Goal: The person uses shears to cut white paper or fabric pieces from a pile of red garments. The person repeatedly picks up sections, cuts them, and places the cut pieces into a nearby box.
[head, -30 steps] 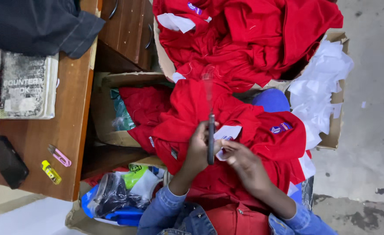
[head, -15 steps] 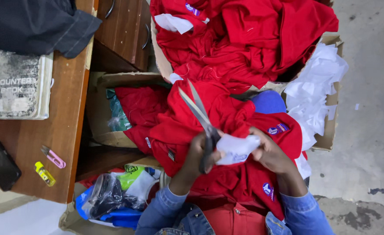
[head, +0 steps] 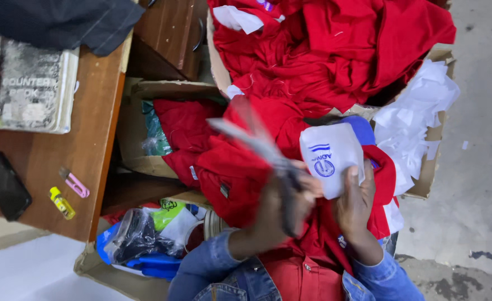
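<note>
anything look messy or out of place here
Yes. White paper scraps spill over the edge of the cardboard box at right, and red garments lie heaped and crumpled rather than folded. The scissors in the left hand are blurred, so their state is unclear.

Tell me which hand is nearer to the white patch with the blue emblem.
Right. The right hand grips the white patch by its lower edge; the left hand holds the scissors just left of it, apart.

One book (head: 33, 86), one phone (head: 3, 192), one scissors (head: 268, 161).
</note>
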